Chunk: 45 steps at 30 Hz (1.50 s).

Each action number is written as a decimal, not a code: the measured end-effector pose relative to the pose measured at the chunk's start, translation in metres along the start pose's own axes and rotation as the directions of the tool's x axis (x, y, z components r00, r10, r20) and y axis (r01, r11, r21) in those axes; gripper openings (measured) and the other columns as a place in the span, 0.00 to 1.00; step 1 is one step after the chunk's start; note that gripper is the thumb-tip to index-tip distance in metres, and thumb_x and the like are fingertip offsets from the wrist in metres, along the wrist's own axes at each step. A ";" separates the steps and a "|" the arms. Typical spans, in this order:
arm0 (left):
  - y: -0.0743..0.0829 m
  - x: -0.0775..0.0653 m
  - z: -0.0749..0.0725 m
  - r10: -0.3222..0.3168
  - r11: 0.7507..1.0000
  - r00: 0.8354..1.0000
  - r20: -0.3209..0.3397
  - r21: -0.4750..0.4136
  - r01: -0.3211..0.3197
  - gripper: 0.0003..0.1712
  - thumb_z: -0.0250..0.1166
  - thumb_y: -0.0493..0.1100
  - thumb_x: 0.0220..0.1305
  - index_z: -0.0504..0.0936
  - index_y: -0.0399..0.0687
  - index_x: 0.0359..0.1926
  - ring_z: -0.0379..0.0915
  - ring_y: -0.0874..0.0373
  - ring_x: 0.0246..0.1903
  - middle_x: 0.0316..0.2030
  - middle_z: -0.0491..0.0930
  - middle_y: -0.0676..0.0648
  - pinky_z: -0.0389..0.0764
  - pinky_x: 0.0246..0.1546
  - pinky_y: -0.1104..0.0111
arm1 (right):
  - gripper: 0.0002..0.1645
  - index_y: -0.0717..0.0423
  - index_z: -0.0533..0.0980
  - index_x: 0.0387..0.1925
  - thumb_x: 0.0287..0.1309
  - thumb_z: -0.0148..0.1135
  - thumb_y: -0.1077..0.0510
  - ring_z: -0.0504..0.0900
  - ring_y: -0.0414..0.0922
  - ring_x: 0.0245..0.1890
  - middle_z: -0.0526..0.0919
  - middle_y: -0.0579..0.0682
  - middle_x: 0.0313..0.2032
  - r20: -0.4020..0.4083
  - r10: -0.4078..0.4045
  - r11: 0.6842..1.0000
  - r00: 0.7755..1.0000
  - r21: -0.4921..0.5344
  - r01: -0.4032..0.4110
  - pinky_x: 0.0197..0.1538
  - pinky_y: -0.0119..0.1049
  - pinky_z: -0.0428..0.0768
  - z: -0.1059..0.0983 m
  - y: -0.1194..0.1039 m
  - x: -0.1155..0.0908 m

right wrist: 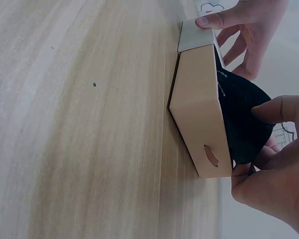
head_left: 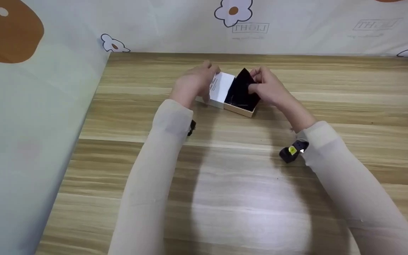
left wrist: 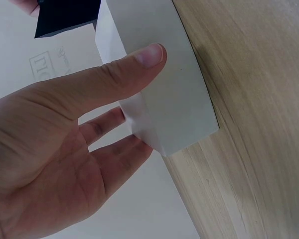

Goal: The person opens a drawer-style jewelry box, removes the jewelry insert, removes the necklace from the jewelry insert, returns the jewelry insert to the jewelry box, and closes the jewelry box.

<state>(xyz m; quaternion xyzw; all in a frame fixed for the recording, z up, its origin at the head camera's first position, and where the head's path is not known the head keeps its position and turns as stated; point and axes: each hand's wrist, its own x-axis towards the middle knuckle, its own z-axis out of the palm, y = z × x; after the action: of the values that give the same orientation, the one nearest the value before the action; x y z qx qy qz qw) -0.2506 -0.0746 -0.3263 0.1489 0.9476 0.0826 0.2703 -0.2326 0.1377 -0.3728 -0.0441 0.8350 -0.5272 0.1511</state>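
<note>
A small drawer-style box lies on the table near its back edge, its white sleeve (head_left: 224, 86) on the left and a peach tray (right wrist: 197, 94) slid out to the right. Printed script shows on the sleeve's top. My left hand (head_left: 195, 82) grips the sleeve, thumb on one side wall and fingers on the opposite side. From the tray a black soft-looking sheet (head_left: 238, 92) rises at a tilt, with thin pale marks near one edge. My right hand (head_left: 269, 86) pinches its raised edge between thumb and fingers. The tray's end wall has a slot-shaped cutout (right wrist: 211, 156).
The wood-grain table (head_left: 246, 184) stretches toward me and to both sides. Behind it hangs a pale sheet (head_left: 175, 24) printed with flowers, and it continues along the left side. Black straps with small devices (head_left: 290, 151) sit at both wrists, below the light sleeves.
</note>
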 end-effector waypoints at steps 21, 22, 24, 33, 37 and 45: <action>-0.007 0.001 0.010 0.044 0.998 0.999 -0.029 0.047 -0.043 0.64 0.77 0.38 0.52 0.43 0.51 0.80 0.37 0.44 0.79 0.80 0.42 0.45 0.47 0.79 0.53 | 0.17 0.57 0.64 0.46 0.58 0.47 0.76 0.80 0.39 0.35 0.79 0.46 0.34 -0.050 -0.035 0.767 0.998 0.639 0.059 0.44 0.31 0.81 -0.021 -0.013 -0.019; -0.008 0.001 0.010 0.051 0.998 0.998 -0.033 0.042 -0.050 0.64 0.77 0.40 0.53 0.41 0.50 0.80 0.34 0.44 0.80 0.80 0.39 0.45 0.45 0.79 0.53 | 0.17 0.58 0.64 0.46 0.59 0.46 0.77 0.80 0.40 0.34 0.79 0.46 0.33 -0.039 -0.037 0.722 0.999 0.690 0.054 0.45 0.31 0.81 -0.022 -0.014 -0.020; -0.009 0.000 0.010 0.068 0.998 0.995 -0.066 0.013 -0.067 0.62 0.75 0.42 0.56 0.42 0.51 0.80 0.33 0.46 0.80 0.81 0.38 0.46 0.45 0.80 0.55 | 0.15 0.59 0.66 0.44 0.62 0.45 0.77 0.81 0.43 0.35 0.79 0.49 0.33 -0.012 -0.038 0.628 0.999 0.777 0.033 0.47 0.34 0.82 -0.024 -0.015 -0.020; 0.004 -0.019 -0.001 0.272 0.942 0.900 -0.341 -0.098 -0.321 0.31 0.61 0.47 0.71 0.66 0.53 0.72 0.57 0.55 0.74 0.72 0.65 0.50 0.59 0.75 0.64 | 0.07 0.63 0.82 0.36 0.64 0.57 0.69 0.85 0.49 0.40 0.88 0.57 0.39 0.091 -0.110 0.430 0.990 0.902 -0.035 0.51 0.38 0.80 -0.024 -0.019 -0.024; 0.017 -0.033 -0.005 0.362 0.819 0.830 -0.424 -0.281 -0.501 0.22 0.60 0.45 0.72 0.76 0.51 0.64 0.69 0.61 0.67 0.64 0.77 0.53 0.66 0.70 0.68 | 0.04 0.65 0.82 0.36 0.62 0.61 0.70 0.86 0.49 0.39 0.87 0.58 0.39 0.094 -0.085 0.376 0.992 0.925 -0.055 0.52 0.39 0.81 -0.022 -0.021 -0.025; 0.032 -0.047 -0.010 0.347 0.491 0.782 -0.518 -0.610 -0.622 0.13 0.65 0.37 0.66 0.81 0.36 0.50 0.80 0.59 0.53 0.49 0.84 0.43 0.79 0.57 0.69 | 0.07 0.66 0.80 0.35 0.59 0.59 0.76 0.85 0.49 0.36 0.86 0.59 0.35 0.054 -0.010 0.284 0.998 0.958 -0.049 0.46 0.38 0.85 -0.018 -0.024 -0.027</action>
<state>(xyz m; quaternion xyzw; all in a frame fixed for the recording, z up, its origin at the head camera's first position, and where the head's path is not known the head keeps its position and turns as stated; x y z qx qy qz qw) -0.2101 -0.0605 -0.2872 0.2711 0.7708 0.5658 0.1105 -0.2144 0.1496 -0.3388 0.0521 0.3501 -0.9188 0.1744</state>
